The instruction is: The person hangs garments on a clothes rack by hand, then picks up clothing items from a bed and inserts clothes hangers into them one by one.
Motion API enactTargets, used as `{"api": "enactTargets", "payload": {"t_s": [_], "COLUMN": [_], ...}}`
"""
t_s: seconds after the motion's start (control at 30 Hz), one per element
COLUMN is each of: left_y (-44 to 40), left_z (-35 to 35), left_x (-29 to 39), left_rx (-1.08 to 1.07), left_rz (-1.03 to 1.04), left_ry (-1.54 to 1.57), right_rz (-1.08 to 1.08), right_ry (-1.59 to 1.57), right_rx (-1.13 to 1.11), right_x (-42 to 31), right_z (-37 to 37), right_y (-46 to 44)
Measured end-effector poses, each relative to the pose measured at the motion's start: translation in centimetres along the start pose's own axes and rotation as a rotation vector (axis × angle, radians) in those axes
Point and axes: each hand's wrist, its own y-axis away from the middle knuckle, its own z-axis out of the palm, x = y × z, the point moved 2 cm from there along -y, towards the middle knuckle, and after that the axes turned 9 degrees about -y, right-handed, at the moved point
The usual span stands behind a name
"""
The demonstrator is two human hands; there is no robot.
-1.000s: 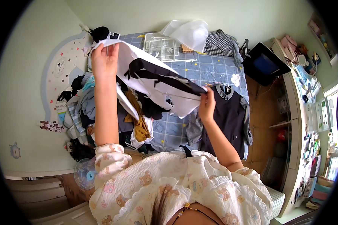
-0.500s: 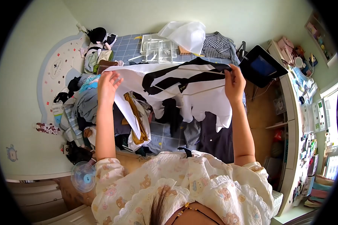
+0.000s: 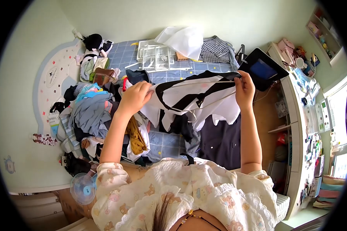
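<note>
Stretched between both hands above the bed is a white garment (image 3: 214, 109) with broad black bands, a small dark label and thin pale cords. My left hand (image 3: 136, 97) pinches its left edge, fingers closed on the cloth. On the far side, my right hand (image 3: 244, 89) grips the black band at the upper right corner. The garment's lower part hangs in loose folds. Beneath it lie a black cloth (image 3: 182, 127) and a dark piece of clothing (image 3: 219, 142), spread on the bed. To the left of my left hand is a heap of mixed clothes (image 3: 92, 111).
The blue checked bed (image 3: 121, 52) carries clear plastic frames (image 3: 156, 57), a translucent bag (image 3: 187, 42) and a gingham cloth (image 3: 218, 50). A doll (image 3: 93, 42) sits by the headboard (image 3: 50, 82). At right stands a dark screen (image 3: 264, 69); a small fan (image 3: 83, 188) is lower left.
My left hand has moved right and inward along the garment, so its white left part no longer spreads out. The right hand still grips its corner. The view has shifted slightly.
</note>
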Motion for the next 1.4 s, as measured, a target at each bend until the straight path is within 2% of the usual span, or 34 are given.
{"api": "enactTargets", "payload": {"t_s": [0.1, 0.27, 0.47, 0.53, 0.67, 0.7, 0.77, 0.83, 0.9, 1.07, 1.23, 1.33, 1.37, 1.4], "left_y": [-1.4, -4.0, -5.2, -5.9, -6.7, -6.9, -7.0, -7.1, -7.3, -6.8, -4.9, -4.1, -4.2, -4.3], "left_z": [0.5, -0.7, -0.7, -1.0, -1.5, -1.7, -1.8, -2.3, -2.8, -2.4, -2.0, -2.9, -3.2, -3.6], "left_x": [0.3, 1.0, 1.3, 1.0, -0.5, -1.0, -1.5, -1.5, -1.1, -0.9, -3.4, -4.6, -5.0, -5.4], "left_rx": [-0.025, 0.157, 0.233, 0.274, 0.264, 0.267, 0.220, 0.190, 0.111, 0.035, 0.166, 0.185, 0.251, 0.218], "left_rz": [0.067, 0.220, 0.276, 0.217, 0.071, 0.045, 0.003, -0.034, -0.075, -0.015, -0.026, -0.113, -0.080, -0.153], "left_ry": [-0.020, -0.080, -0.154, -0.142, -0.095, -0.075, -0.006, 0.050, 0.110, 0.099, -0.035, -0.044, -0.021, 0.010], "right_rz": [0.016, -0.021, -0.042, -0.041, -0.610, -0.687, -0.783, -0.792, -0.842, -0.992, -1.034, -1.086, -1.072, -1.086], "right_ry": [-0.052, -0.047, -0.162, -0.151, 0.484, 0.540, 0.703, 0.884, 1.028, 0.867, 1.037, 1.127, 1.144, 1.156], "right_rx": [-0.004, 0.009, 0.029, 0.008, -0.039, -0.055, -0.306, -0.466, -0.431, -0.273, -0.447, -0.465, -0.473, -0.438], "right_x": [0.6, 1.8, 0.9, 0.7, -3.2, -3.7, -4.0, -2.8, -1.5, -2.4, -2.7, -1.6, -1.3, -0.9], "right_z": [-0.6, -1.3, -0.9, -1.1, -1.7, -1.7, -1.4, -0.4, 0.1, 1.2, -0.5, -2.9, -3.9, -4.6], "right_y": [0.0, -0.4, -0.8, -1.1, -1.8, -1.5, -0.9, 0.4, 0.7, 0.0, -1.4, -2.1, -2.3, -2.4]}}
